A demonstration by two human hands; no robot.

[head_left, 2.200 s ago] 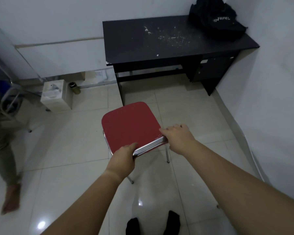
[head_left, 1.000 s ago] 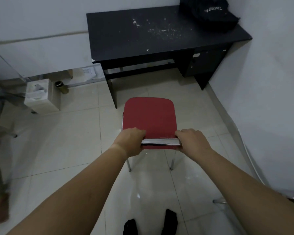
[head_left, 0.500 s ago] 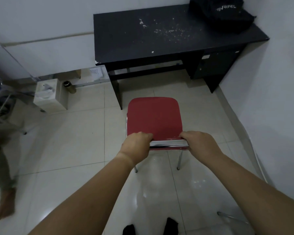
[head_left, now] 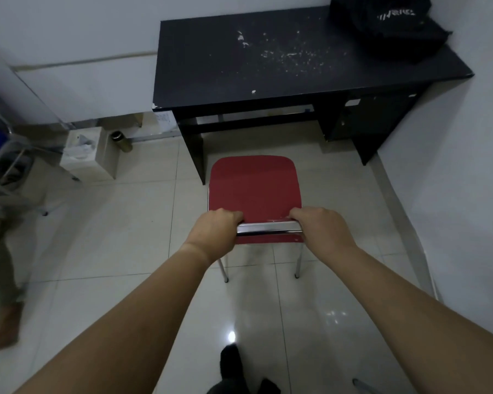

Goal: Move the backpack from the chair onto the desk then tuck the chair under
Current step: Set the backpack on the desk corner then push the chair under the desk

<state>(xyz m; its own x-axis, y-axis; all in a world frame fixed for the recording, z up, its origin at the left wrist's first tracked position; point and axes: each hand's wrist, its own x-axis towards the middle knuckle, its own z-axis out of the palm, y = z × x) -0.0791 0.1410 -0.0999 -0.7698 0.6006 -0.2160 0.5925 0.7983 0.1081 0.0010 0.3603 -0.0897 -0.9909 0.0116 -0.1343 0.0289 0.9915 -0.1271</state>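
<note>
A red chair [head_left: 255,186] with chrome legs stands on the tiled floor, squarely facing the knee gap of the black desk [head_left: 268,61]. Its front edge is just short of the desk's left leg. My left hand [head_left: 215,233] grips the left end of the chrome back rail, and my right hand [head_left: 319,230] grips the right end. The black backpack [head_left: 387,24] lies slumped on the desk's far right corner, by the wall.
A white wall [head_left: 453,180] runs close along the right. A white box [head_left: 87,153] and a metal bottle [head_left: 122,141] sit on the floor left of the desk. Another person's leg and bare foot [head_left: 3,331] stand at the far left. My feet [head_left: 231,371] are below.
The chair has been turned from askew to square with the desk and pushed forward toward the gap. Both hands have stayed on the back rail.
</note>
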